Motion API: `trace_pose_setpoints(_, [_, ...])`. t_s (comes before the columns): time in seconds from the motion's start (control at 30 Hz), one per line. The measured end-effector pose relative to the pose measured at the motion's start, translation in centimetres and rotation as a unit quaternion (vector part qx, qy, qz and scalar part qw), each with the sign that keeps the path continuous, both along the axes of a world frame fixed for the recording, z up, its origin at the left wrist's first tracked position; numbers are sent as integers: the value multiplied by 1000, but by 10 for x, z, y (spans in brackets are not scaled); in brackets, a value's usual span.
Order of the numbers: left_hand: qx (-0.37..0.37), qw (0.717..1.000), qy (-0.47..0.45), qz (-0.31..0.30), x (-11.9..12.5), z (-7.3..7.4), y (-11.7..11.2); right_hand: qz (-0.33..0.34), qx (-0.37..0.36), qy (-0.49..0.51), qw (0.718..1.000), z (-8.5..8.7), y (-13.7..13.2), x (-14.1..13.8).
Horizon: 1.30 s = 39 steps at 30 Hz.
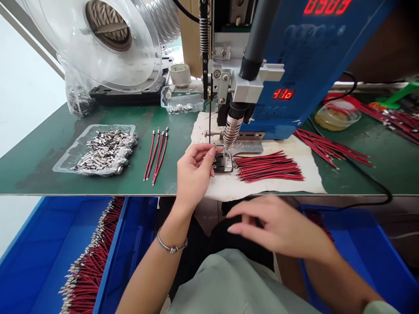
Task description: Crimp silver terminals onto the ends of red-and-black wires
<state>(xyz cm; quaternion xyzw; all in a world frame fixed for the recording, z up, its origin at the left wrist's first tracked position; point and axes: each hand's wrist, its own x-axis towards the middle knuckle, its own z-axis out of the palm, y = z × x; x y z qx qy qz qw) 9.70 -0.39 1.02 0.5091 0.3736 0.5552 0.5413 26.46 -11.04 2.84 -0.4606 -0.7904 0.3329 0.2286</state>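
Observation:
My left hand has its thumb and forefinger pinched together at the small metal fixture under the soldering iron. What the pinch holds is too small and covered to make out. My right hand, slightly blurred, hovers in front of the table edge with thumb and fingers apart and nothing in it. Right of the fixture, a bundle of red and black wires lies on a pale cloth. To the left, several wires with metal connectors lie beside a transparent tray of loose metal connectors.
A blue soldering machine with red digits stands over the cloth. Behind are a large spool and a small plastic box. More wires and a round tub lie right. Blue bins flank my lap.

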Motion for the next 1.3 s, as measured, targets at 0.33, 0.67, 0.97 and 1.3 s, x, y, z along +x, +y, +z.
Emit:
trace_pose_setpoints(0.33, [21,998,63,25,-3,-3,2,43,61,-223,972,60,120,74])
trace_pose_setpoints(0.67, [4,998,57,24,1,-1,-2,123,34,-271,954,57,147,63])
trace_pose_setpoints(0.97, [-12,998,48,25,-3,1,-6,87,92,-230,965,42,129,70])
trace_pose_setpoints(1.3, [-34,999,14,37,-7,4,-4,144,122,-184,965,39,121,60])
